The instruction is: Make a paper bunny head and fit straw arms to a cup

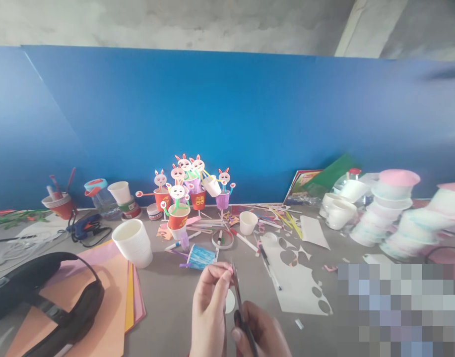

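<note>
Scissors (237, 290) over the desk's near middle, right hand (263, 329) closed round the handles, blades looking nearly together — and the left hand (211, 297), thumb and finger pinched on what seems a tiny pink bit (231, 269), right by the tips! Best here, I'd judge: short snips, skin clear of the edges, turning the bit — white disc (230, 301) below, blue cup (202, 256) lying just beyond.
</note>
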Demonstrator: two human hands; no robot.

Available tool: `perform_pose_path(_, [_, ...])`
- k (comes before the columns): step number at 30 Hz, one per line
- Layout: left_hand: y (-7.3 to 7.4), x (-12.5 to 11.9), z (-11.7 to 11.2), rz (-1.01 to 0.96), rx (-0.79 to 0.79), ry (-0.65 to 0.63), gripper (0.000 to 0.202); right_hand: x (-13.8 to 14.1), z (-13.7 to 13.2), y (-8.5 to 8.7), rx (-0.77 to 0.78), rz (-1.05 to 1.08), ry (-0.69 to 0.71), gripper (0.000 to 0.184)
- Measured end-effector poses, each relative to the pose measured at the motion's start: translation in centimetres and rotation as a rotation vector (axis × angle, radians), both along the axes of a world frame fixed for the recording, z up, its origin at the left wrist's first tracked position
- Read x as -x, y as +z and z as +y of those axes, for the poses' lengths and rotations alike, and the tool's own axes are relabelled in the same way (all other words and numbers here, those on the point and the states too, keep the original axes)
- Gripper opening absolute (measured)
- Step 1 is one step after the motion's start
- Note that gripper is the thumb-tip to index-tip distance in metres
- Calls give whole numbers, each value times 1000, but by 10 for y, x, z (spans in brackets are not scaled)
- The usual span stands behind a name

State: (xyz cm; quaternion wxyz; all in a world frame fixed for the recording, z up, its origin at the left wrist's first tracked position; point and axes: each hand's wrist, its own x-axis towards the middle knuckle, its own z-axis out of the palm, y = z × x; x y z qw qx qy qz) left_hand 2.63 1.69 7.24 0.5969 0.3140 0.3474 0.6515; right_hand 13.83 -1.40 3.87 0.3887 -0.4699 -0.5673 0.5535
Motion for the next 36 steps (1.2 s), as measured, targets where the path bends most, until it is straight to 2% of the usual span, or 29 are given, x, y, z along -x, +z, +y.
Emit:
perform_pose_path(5, [1, -1, 0, -1, 6, 16, 20, 0, 2, 0, 0, -14, 7, 56])
perform_pose_path(11, [0, -2, -2, 49, 10, 64, 22, 6, -1, 3, 26, -101, -137, 48])
perform_pose_path(14, [0, -2, -2, 86, 16, 84, 24, 7, -1, 4, 25, -125, -153, 46])
perform_pose_path(25, [-1, -4, -2, 102, 28, 93, 28, 9, 1, -8, -8, -78, -166, 57])
perform_pose_path(36, [-1, -5, -1, 107, 43, 99, 27, 10, 2, -4, -7, -77, -180, 65])
